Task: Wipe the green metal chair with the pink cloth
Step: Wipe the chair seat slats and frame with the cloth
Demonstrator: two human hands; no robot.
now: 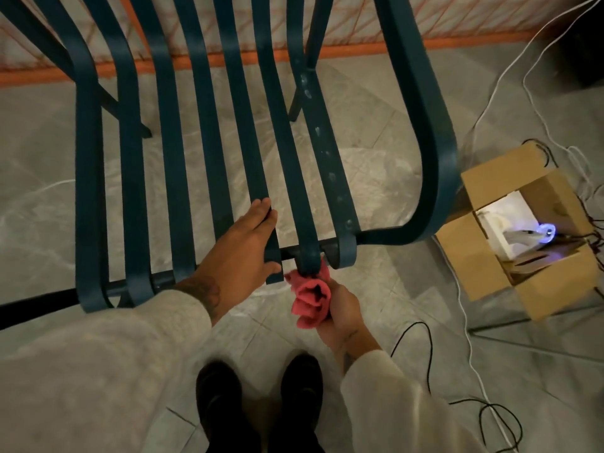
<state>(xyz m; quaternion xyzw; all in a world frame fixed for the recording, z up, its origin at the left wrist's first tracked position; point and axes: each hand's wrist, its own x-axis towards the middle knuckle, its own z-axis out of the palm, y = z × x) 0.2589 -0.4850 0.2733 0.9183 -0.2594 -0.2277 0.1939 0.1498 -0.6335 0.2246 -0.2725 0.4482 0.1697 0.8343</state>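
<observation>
At the bottom of the frame, just above my black shoes (261,403), my right hand (340,317) is gripping the soft, bunched pink cloth (310,299), fingers curled round its folds. The cloth is touching the rolled front end of one slat, right of centre. It is looking light, limp and a little fluffy, so I am judging that it will mould round the curl easily, and that holding it in a wad like this is giving me something firm to press with.

Just left of it, my left hand (242,243) is lying on a neighbouring slat, fingers close together and nearly straight, thumb spread toward the front crossbar, steadying the seat.

The dark green metal chair (170,158) is filling the upper and left frame: flat, smooth, painted strips bending up into the back, stiff and probably heavy enough to stay put. One right-hand slat is showing pale spots.

Farther right, an open brown cardboard box (470,256) is sitting on the grey marbled floor among thin cables, and orange netting is running along the top edge.
</observation>
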